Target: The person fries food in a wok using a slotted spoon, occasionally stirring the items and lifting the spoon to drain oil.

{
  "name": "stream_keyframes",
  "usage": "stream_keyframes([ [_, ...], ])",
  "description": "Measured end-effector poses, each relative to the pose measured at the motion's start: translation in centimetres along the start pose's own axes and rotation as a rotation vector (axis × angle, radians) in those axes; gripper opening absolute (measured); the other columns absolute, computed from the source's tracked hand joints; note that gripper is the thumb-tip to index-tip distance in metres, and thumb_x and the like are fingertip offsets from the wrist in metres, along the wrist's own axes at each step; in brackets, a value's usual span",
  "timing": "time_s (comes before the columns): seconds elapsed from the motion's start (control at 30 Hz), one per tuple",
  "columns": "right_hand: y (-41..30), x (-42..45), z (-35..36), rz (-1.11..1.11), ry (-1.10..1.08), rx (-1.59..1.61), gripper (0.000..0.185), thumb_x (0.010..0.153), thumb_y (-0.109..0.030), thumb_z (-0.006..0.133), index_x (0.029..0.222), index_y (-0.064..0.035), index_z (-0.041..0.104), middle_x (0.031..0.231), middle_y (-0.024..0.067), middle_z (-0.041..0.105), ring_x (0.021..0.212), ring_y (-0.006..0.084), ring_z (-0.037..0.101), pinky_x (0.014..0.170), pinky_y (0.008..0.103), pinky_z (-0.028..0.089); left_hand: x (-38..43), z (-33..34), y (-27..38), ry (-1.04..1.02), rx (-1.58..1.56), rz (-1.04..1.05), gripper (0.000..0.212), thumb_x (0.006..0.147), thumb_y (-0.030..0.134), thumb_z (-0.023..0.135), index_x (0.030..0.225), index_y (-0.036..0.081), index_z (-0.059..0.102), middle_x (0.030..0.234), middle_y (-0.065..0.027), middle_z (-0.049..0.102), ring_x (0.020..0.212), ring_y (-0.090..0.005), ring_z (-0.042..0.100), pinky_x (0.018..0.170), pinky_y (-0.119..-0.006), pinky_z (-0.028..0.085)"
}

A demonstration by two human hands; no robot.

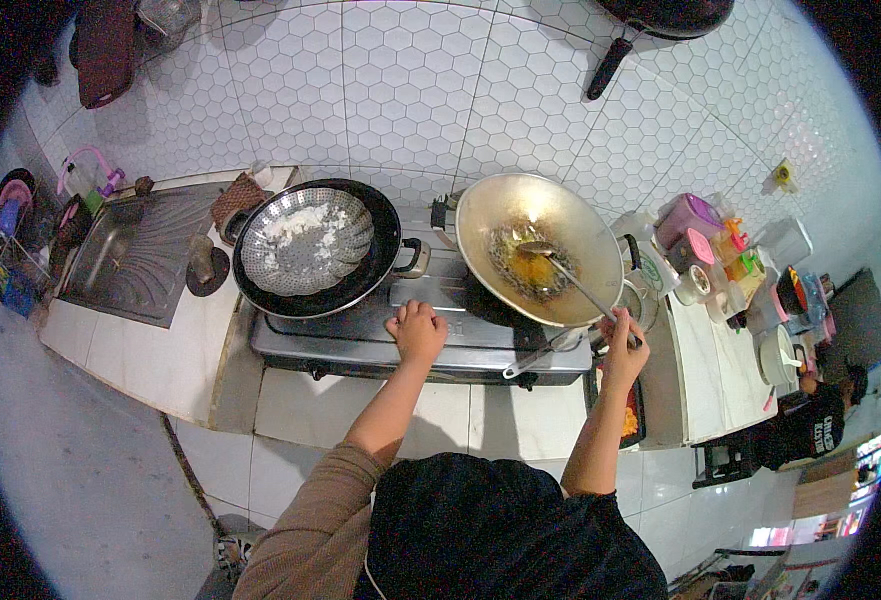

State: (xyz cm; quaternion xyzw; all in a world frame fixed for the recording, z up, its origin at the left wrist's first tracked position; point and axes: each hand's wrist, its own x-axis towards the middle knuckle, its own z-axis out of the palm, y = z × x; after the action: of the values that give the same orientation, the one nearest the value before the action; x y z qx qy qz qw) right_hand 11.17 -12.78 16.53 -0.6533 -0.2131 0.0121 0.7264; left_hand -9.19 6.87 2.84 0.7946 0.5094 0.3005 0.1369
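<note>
My right hand grips the long handle of a metal cooking ladle. The ladle's head dips into bubbling oil with yellow-orange food in a wide, gold-toned metal wok on the right burner. My left hand hangs over the front of the steel gas stove, between the two pans, fingers curled and nothing visible in them. On the left burner sits a black two-handled pan. A perforated metal steamer insert rests inside it, with white bits scattered over it.
A stainless sink lies left, beside a stone pestle on a dark mortar. A slotted utensil rests on the stove's front right. Plastic containers crowd the right counter. A tray of orange food stands low right. Another person is farther right.
</note>
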Motion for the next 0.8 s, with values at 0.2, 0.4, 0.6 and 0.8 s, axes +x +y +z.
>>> stream_keyframes([
  [0.2,-3.3,-1.7,-1.9,0.038,-0.028,-0.096,0.026,0.088,-0.021,0.059,0.088,0.0045,0.064,0.076,0.0078,0.063,0.064,0.0110,0.055,0.057,0.0225,0.043,0.1,0.4,-0.2,-0.009,0.013,-0.022,0.015,0.070,0.025,0.057,0.078,0.012,0.058,0.091,-0.0052,0.053,0.095,-0.0245,0.047,0.081,-0.044,0.030],
  [0.4,-3.2,-1.2,-7.1,-0.022,0.091,-0.082,0.026,0.086,-0.021,0.061,0.081,0.0051,0.062,0.079,0.0105,0.064,0.065,0.0134,0.058,0.055,0.0255,0.047,0.1,0.7,-0.3,0.036,0.016,-0.009,0.015,0.070,0.026,0.058,0.079,0.013,0.059,0.093,-0.0042,0.054,0.095,-0.0250,0.049,0.079,-0.045,0.031],
  [0.6,-9.0,-1.7,-8.2,-0.003,0.065,-0.155,0.027,0.088,-0.022,0.058,0.084,0.0044,0.063,0.068,0.0090,0.062,0.057,0.0136,0.059,0.055,0.0251,0.050,0.2,0.3,-0.2,-0.047,0.018,-0.036,0.016,0.071,0.025,0.058,0.081,0.013,0.059,0.095,-0.0053,0.055,0.097,-0.0257,0.049,0.079,-0.045,0.031],
  [0.8,-6.1,-0.9,-7.3,-0.086,-0.046,-0.358,0.027,0.088,-0.021,0.058,0.089,0.0056,0.063,0.072,0.0086,0.062,0.063,0.0128,0.060,0.058,0.0248,0.050,0.2,0.1,0.4,0.025,0.081,0.007,0.014,0.070,0.024,0.057,0.077,0.012,0.059,0.091,-0.0040,0.053,0.092,-0.0222,0.047,0.078,-0.042,0.029],
])
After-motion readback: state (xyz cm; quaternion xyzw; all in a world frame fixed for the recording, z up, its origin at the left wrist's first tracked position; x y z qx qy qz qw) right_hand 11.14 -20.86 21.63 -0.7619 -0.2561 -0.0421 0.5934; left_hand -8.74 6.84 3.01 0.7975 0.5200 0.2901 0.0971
